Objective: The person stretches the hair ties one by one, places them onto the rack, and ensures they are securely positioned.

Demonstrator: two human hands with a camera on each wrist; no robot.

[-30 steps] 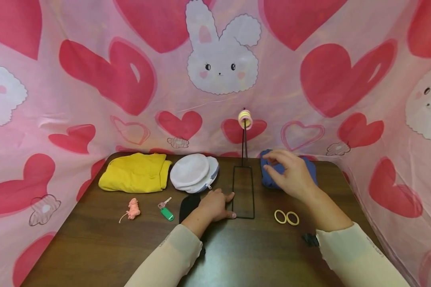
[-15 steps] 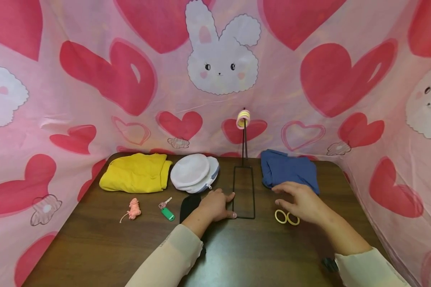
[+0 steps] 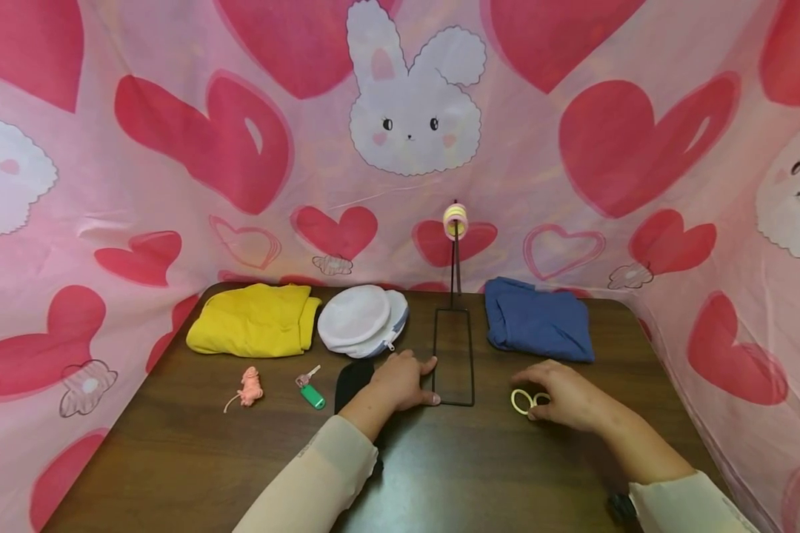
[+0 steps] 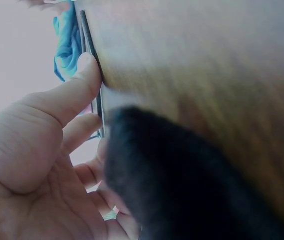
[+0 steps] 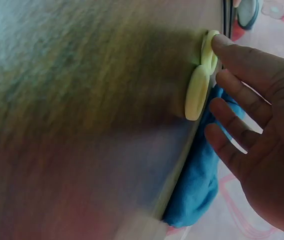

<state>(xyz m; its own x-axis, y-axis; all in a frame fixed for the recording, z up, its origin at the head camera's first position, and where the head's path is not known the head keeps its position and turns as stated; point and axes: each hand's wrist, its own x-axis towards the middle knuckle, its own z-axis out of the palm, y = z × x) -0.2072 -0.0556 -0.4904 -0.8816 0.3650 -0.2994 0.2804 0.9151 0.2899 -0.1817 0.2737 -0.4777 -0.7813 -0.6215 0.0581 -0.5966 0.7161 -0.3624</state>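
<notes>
My left hand (image 3: 400, 381) lies by the near end of a black wire stand (image 3: 472, 363), thumb and index fingertip touching its rectangular base. Pink and yellow rings (image 3: 455, 212) hang at the top of the stand's upright. Over two pale yellow rings on the table, my right hand (image 3: 567, 396) hovers with fingers spread. In the right wrist view its thumb tip meets or overlaps the farther ring (image 5: 205, 47); contact is hard to tell. The nearer ring (image 5: 197, 92) stands free of the fingers. In the head view the hand partly covers one ring.
Along the back lie a folded yellow cloth (image 3: 250, 322), a white zippered pouch (image 3: 355, 318) and a folded blue cloth (image 3: 538, 322). A pink animal figure (image 3: 250, 386) and a key with a green tag (image 3: 312, 396) sit left. Something black (image 3: 352, 381) is beside my left wrist.
My right hand has come down and toward me from above the blue cloth to the two yellow rings. The left hand has stayed at the stand's base.
</notes>
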